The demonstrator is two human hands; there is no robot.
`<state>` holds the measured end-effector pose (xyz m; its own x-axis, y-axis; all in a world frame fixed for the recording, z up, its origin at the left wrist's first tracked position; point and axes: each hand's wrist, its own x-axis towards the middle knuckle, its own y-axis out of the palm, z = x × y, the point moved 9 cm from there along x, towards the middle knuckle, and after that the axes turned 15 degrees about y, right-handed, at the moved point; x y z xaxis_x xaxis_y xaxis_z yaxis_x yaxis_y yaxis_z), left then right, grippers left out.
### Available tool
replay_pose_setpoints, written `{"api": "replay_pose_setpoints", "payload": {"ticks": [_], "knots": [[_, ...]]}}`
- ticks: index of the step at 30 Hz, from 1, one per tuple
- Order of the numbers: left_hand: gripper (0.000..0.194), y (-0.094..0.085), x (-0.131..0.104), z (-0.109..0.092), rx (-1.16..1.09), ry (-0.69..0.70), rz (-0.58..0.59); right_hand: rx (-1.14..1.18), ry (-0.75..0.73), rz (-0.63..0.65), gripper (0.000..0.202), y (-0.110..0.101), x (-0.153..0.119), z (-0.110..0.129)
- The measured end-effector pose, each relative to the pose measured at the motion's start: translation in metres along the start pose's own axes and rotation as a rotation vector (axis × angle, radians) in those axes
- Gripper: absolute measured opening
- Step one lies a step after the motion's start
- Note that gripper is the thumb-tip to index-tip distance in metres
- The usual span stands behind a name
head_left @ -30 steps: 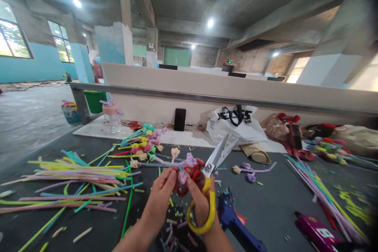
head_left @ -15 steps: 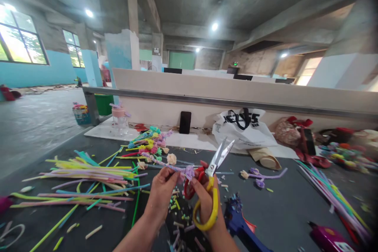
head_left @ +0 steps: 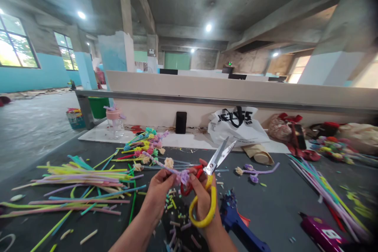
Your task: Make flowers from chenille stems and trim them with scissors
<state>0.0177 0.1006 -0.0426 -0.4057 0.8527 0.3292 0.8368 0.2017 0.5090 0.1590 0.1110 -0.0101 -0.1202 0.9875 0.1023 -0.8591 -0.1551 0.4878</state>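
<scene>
Between both hands, left hand (head_left: 159, 193) pinches purple flower (head_left: 183, 176); right hand (head_left: 203, 201) grips scissors (head_left: 211, 181).

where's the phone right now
In the head view the phone stands upright against the low wall at the back of the table, just left of the white plastic bag and right of the pink-lidded jar.

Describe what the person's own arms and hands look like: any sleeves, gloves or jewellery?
Both forearms are bare as far as the picture's lower edge, with no sleeve showing. The left hand and right hand wear no gloves. No ring, watch or bracelet shows on the parts in view.
</scene>
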Motion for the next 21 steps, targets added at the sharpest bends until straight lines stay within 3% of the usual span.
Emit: {"api": "replay_pose_setpoints", "payload": {"ticks": [5,9,11,16,21], "knots": [[0.015,0.010,-0.004,0.008,-0.109,-0.115,0.072,0.002,0.016,0.022,0.059,0.006,-0.004,0.002],[0.017,0.011,-0.005,0.010,-0.144,-0.145,0.072,-0.020,0.049,-0.073,0.055,-0.003,-0.001,-0.005],[0.018,0.009,-0.006,0.011,-0.152,-0.153,0.060,-0.005,0.090,-0.118,0.056,-0.009,0.004,-0.014],[0.019,0.005,-0.004,0.015,-0.158,-0.171,0.031,0.200,0.403,-0.112,0.055,-0.012,0.013,-0.059],[0.021,-0.009,0.004,0.009,-0.115,-0.147,-0.066,0.246,0.443,-0.138,0.041,-0.016,0.017,-0.074]]}}
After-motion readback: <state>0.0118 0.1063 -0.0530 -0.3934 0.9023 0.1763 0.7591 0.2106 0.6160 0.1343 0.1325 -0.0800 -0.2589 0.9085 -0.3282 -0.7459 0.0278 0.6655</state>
